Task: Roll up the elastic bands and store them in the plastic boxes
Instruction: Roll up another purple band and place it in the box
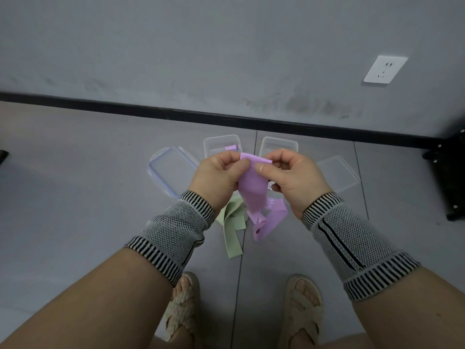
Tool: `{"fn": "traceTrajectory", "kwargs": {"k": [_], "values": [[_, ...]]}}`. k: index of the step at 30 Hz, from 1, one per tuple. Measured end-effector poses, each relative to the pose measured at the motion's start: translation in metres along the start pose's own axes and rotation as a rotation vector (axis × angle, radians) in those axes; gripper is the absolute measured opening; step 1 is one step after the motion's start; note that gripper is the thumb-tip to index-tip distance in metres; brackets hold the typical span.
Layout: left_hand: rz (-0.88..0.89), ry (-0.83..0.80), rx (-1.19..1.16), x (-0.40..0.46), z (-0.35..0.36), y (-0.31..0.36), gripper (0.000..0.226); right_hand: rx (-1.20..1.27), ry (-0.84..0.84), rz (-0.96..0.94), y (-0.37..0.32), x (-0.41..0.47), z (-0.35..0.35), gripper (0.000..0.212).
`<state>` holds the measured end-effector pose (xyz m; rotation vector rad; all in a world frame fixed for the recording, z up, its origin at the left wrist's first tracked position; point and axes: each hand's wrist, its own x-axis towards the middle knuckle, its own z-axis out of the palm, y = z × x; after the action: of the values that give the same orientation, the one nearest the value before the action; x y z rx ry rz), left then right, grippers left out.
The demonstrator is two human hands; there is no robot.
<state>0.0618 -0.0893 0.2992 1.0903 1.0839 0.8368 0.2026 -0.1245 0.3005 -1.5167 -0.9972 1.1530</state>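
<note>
I hold a purple elastic band [252,182] up in front of me. My left hand [216,176] and my right hand [294,177] both pinch its top edge, and the rest hangs down to the floor. A second purple band [273,217] and a pale green band [232,222] lie on the floor below my hands. Behind them stand two clear plastic boxes. The left box [208,144] holds a rolled purple band [231,148]. The right box [278,143] is partly hidden by my right hand.
A clear lid with a bluish rim [171,170] lies left of the boxes and another clear lid [338,173] lies to the right. My sandalled feet [183,306] are at the bottom. Black furniture [450,172] stands at the right, with a wall socket [384,69] above.
</note>
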Motion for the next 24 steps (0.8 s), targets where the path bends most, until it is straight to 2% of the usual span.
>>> {"fn": "traceTrajectory", "kwargs": {"k": [4, 8, 12, 17, 24], "values": [[0.017, -0.021, -0.002, 0.0016, -0.0010, 0.0026, 0.011, 0.044, -0.012, 0.006, -0.0020, 0.0012, -0.0049, 0.016], [-0.064, -0.023, -0.006, 0.0038, -0.0032, 0.0016, 0.001, 0.070, -0.011, 0.036, 0.0000, 0.0026, -0.0061, 0.012], [-0.113, -0.041, -0.037, 0.0040, -0.0038, 0.0012, 0.013, 0.076, -0.039, 0.040, 0.0010, 0.0022, -0.0039, 0.011], [-0.144, -0.047, -0.073, 0.0030, -0.0042, 0.0039, 0.016, 0.091, -0.017, -0.013, -0.0005, 0.0012, -0.0023, 0.017], [-0.224, -0.089, -0.062, 0.0027, -0.0061, 0.0055, 0.006, -0.019, -0.021, -0.099, -0.0003, -0.0011, -0.0029, 0.022]]}}
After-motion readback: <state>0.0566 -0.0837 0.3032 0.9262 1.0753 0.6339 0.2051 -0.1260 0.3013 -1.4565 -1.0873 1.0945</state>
